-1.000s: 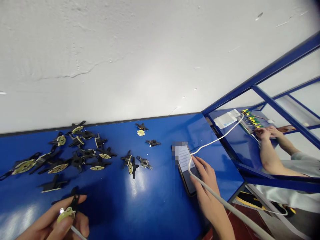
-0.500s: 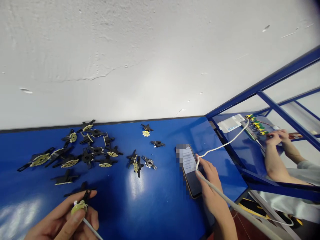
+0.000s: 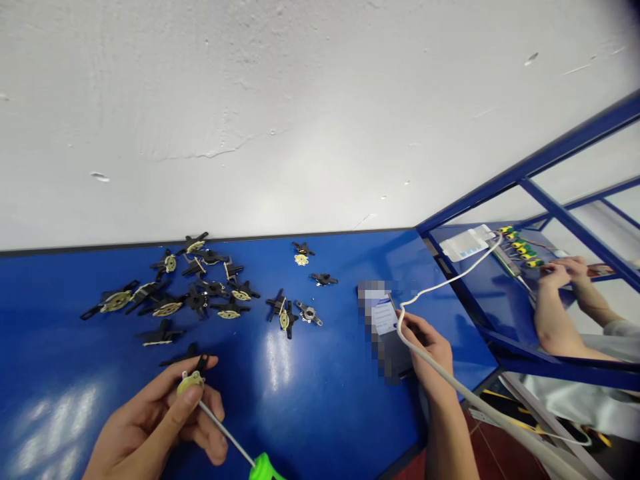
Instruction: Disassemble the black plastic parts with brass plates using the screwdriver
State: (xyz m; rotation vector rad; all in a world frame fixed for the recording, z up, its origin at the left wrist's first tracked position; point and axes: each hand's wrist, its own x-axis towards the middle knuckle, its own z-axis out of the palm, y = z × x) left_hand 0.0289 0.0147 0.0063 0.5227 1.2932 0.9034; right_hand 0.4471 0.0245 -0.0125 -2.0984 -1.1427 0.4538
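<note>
Phone (image 3: 386, 319) is on the right side of what I'm seeing over the remote feed, and the right hand (image 3: 431, 347) is right up against its right edge with the fingers bent. Can't tell from my end if that's a proper grip or just fingertips on it. Part of the phone is blurred out too, but a lit screen with lines of text shows, way too small for me to read. Its long axis slants from upper left to lower right, and a white cable (image 3: 445, 283) passes just beside the fingers.

Over on the left, the left hand (image 3: 163, 417) is closed, pinching a yellow-and-black part (image 3: 191, 381) between thumb and fingers. Same hand has a screwdriver (image 3: 227, 434) too. Its shaft comes out from by the thumb and slopes down to the right, and the green handle (image 3: 264, 469) is cut off by the bottom edge of my view. Tip's hidden, so no idea whether it touches the part.

The relation I'd watch is this: the handle points into the gap between the two hands. From the right hand it lies left and lower, well apart, so the left hand is clearly nearer.

Beyond the left hand, a bunch of similar pieces (image 3: 168, 309) sits on the blue surface (image 3: 340, 380), with a few more scattered toward the phone.
</note>
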